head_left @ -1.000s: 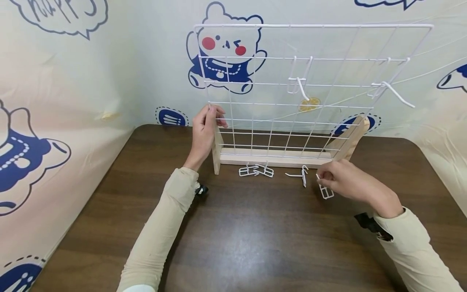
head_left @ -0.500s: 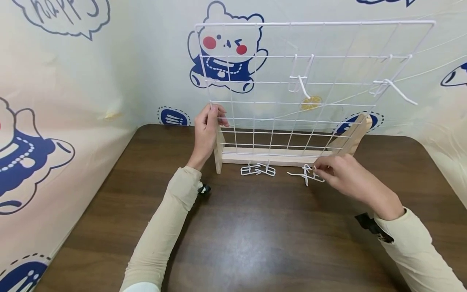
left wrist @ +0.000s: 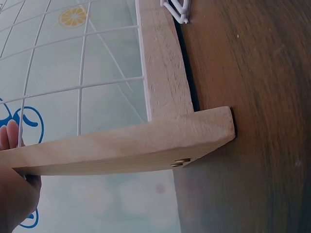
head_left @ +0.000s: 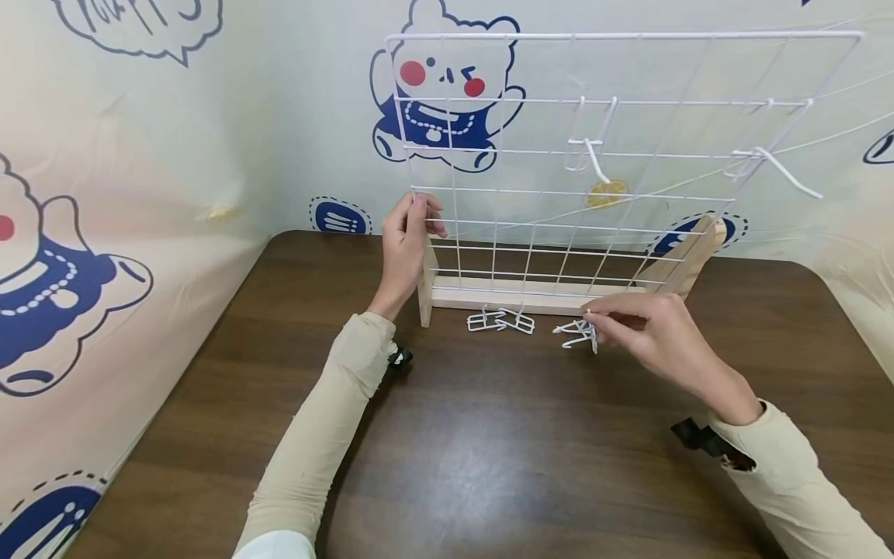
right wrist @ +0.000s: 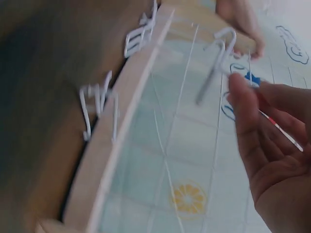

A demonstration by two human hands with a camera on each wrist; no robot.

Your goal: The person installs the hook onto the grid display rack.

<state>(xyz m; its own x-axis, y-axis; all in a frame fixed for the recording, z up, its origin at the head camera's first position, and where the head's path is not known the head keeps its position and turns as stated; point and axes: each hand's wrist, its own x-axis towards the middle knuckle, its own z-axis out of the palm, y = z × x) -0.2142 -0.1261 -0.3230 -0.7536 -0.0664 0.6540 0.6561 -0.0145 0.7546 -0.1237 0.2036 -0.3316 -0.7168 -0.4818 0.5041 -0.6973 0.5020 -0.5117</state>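
A dark brown wood-grain table spreads beneath both hands. Just beyond them stands a white wire grid rack, its lower edge meeting a pale wooden stand.

The left hand grips the rack's left edge by the stand's upright, fingertips showing past the wire, probably to keep the light frame steady; its arm reaches well forward. The right hand comes in low, thumb and forefinger pinching a white bent-wire hook by one end, which seems to leave its curved end free.

Two white hung hooks are on the mesh above the right hand, up to its left and right. Left of it lie a single loose hook and, between the hands, two touching hooks.
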